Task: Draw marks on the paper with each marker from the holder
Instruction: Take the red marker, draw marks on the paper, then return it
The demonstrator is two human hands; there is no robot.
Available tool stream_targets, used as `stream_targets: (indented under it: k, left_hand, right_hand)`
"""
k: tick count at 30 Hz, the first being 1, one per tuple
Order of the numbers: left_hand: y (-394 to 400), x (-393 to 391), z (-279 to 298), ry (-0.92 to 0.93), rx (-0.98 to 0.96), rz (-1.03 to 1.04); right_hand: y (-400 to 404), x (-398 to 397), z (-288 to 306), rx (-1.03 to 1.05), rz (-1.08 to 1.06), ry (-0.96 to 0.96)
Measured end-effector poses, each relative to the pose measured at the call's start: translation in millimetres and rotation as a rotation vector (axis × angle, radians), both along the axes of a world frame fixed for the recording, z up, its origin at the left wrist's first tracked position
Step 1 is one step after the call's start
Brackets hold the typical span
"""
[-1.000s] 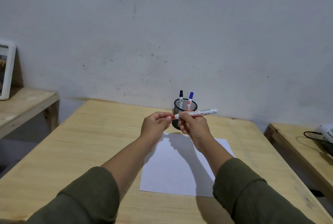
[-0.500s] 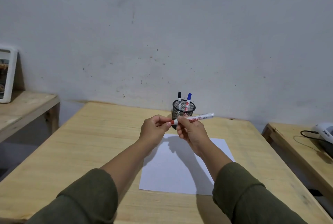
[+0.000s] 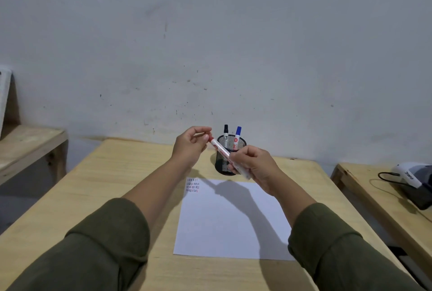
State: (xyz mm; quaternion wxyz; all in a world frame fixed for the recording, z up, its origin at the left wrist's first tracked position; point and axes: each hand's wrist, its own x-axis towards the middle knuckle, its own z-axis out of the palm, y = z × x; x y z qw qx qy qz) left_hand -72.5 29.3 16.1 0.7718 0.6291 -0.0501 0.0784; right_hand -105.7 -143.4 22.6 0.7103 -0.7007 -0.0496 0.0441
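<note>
My right hand grips the white barrel of a red marker, which slants up to the left above the table. My left hand pinches the marker's red cap end with thumb and fingertips. Just behind the hands stands a black mesh holder with a black marker and a blue marker upright in it. A white paper lies on the wooden table. It carries three short rows of small marks in its far left corner.
A lower wooden bench sits at the left with a white frame leaning on the wall. Another bench at the right holds a white and dark device with a black cable. The wall runs close behind the holder.
The marker has swung from nearly level to slanting, its cap end now up at the left. My right hand has dropped to the right and my left hand has risen. The paper's marks now show.
</note>
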Motion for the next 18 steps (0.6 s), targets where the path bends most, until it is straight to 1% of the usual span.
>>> stream_targets:
  k: [2,4,6,7,9,11,14,16,18]
  left_hand:
    - [-7.1,4.2,10.6,-0.033,0.015,-0.027]
    - [-15.5,8.8,20.3,-0.069,0.062,-0.062]
    - [-23.6,14.9,26.8,-0.097,0.094,-0.079]
    - [-26.7,18.2,27.7,-0.103,0.114,-0.067]
    - [-29.6,26.6,23.2,-0.097,0.209,0.016]
    - [-27.1,33.3,13.8,-0.065,0.369,0.101]
    - [-21.4,40.9,-1.8,0.012,0.605,0.124]
    - [-20.2,46.4,-9.5,0.041,0.679,0.106]
    - [-21.6,51.9,-14.6,0.067,0.711,0.087]
  right_hand:
    - [2.3,2.5,2.6,-0.106,0.04,-0.021]
    - [4.6,9.1,4.5,-0.237,0.044,-0.082]
    - [7.1,16.6,9.0,-0.362,0.016,-0.154]
    - [7.2,21.9,11.3,-0.39,-0.014,-0.173]
    - [4.7,34.5,16.7,-0.387,-0.107,-0.19]
    - [0.1,48.8,21.7,-0.359,-0.216,-0.221]
    - [-7.7,69.0,29.1,-0.358,-0.339,-0.245]
    - [-9.6,81.2,31.6,-0.389,-0.392,-0.262]
    - [-8.9,92.0,32.1,-0.414,-0.427,-0.286]
